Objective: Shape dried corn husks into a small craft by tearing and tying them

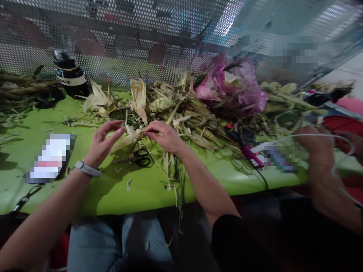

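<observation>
My left hand [107, 136], with a pale watch band on the wrist, hovers over the green table with thumb and fingers apart. Opposite it, my right hand [163, 135] pinches a small pale clump of corn husk [140, 133] between thumb and fingers. Below the clump lie black-handled scissors [141, 158], partly under plant scraps. Just behind my hands, a dry yellowish corn husk [138, 99] stands up from the pile, next to a greenish husk bundle [161, 105]. To the left is a pale, spread husk flower [99, 100].
A phone [51, 158] lies left on the green table [107, 200]. A black bottle [70, 75] stands at the back. Right are a pink plastic bag [235, 88], a magenta-handled tool [252, 156] with a cord, and another person's hand [314, 139]. A perforated metal screen [119, 41] rises behind.
</observation>
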The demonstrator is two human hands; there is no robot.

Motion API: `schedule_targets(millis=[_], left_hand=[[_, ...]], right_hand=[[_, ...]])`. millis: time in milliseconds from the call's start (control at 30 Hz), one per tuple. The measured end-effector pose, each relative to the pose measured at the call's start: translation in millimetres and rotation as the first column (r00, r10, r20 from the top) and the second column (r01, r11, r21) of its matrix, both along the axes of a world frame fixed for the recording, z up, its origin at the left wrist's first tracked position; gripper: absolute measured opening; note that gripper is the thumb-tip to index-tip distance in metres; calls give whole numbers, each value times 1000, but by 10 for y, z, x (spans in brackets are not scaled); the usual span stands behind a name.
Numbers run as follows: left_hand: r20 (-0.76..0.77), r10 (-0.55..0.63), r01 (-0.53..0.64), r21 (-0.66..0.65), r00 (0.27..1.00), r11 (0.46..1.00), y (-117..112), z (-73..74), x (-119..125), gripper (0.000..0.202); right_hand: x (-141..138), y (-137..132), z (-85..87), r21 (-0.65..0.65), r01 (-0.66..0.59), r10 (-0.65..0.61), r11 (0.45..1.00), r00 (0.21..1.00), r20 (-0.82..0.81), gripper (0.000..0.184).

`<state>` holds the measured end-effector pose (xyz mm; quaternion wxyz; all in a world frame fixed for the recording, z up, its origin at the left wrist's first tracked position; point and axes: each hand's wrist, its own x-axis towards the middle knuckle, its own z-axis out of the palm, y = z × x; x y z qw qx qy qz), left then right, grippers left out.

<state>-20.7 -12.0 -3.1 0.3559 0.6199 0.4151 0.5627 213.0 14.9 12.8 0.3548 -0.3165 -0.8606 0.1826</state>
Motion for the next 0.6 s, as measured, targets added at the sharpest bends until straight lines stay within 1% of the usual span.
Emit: schedule_targets(millis=[33, 100, 133, 167, 200, 233, 267, 300, 333, 400, 433, 467, 500, 600], left_hand=[[-57, -28, 29, 13, 998, 1000, -12, 20, 2, 40], [-152, -155, 151, -41, 976, 988, -34, 51, 8, 43], [-164, -199, 188, -77, 966, 979, -39, 61, 10, 42], [-148, -205, 191, -104, 967, 976, -38, 66, 10, 39], [-107, -170, 157, -115, 980, 981, -31, 68, 6, 37], [-43, -108, 103, -121, 993, 987, -19, 68, -1, 35], [32, -43, 47, -137, 999, 989, -3, 67, -11, 33], [110, 14, 4, -163, 994, 987, 14, 66, -22, 32], [180, 57, -20, -197, 982, 980, 29, 65, -33, 31], [287, 102, -23, -266, 952, 964, 51, 67, -49, 30], [327, 116, -17, -288, 938, 957, 57, 68, -52, 31], [361, 127, -14, -301, 924, 954, 61, 70, -54, 31], [388, 135, -10, -309, 912, 951, 62, 71, -53, 31], [443, 155, -3, -325, 883, 946, 68, 67, -54, 29]], right_hand=[[-18, -13, -6, -8, -44, 45, 999, 999, 31, 19], [-66, -53, -14, -12, -82, 83, 997, 994, 64, 19], [-88, -77, -11, -10, -61, 62, 998, 996, 58, 19], [-105, -105, -2, -4, -13, 13, 1000, 999, 39, 19], [-116, -134, 14, -3, 49, -48, 999, 999, 23, 19], [-122, -165, 33, -10, 102, -102, 995, 994, 28, 19], [-125, -197, 54, -29, 135, -133, 990, 989, 71, 20], [-129, -230, 71, -57, 139, -128, 989, 980, 154, 20], [-138, -262, 82, -95, 113, -84, 989, 959, 272, 21], [-172, -319, 77, -142, 68, 15, 987, 859, 512, 25], [-196, -342, 63, -139, 53, 40, 989, 805, 592, 28], [-221, -359, 44, -125, 42, 49, 991, 762, 646, 30], [-244, -371, 26, -106, 33, 48, 994, 736, 676, 31], [-275, -386, 1, -63, 35, 19, 997, 720, 693, 33]])
